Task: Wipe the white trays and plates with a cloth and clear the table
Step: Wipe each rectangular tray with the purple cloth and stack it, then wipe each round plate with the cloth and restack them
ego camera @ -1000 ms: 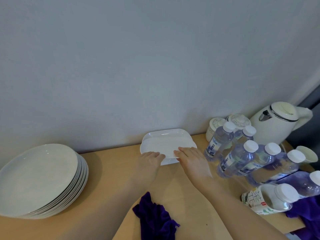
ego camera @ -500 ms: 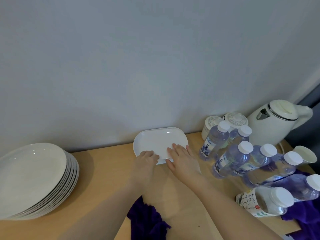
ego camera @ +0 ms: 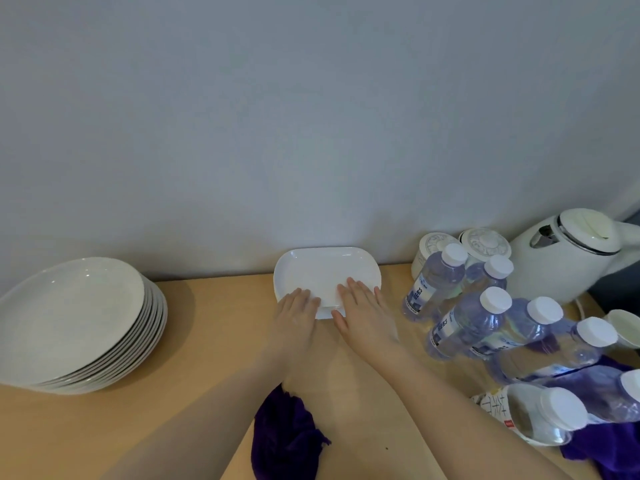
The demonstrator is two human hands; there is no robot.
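tray (ego camera: 325,271): white, on table (ego camera: 214,341) against the wall
left hand (ego camera: 296,311): fingers flat on tray's near edge, gripping nothing
right hand (ego camera: 363,311): same deal, flat
cloth (ego camera: 285,438): purple, bunched under left forearm
plates (ego camera: 72,323): stacked far left

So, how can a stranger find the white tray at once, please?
Follow the back wall down to the wooden table. Between the plate stack at left and the bottles at right lies the tray. It alone is a rounded rectangle, with both hands on its near edge.
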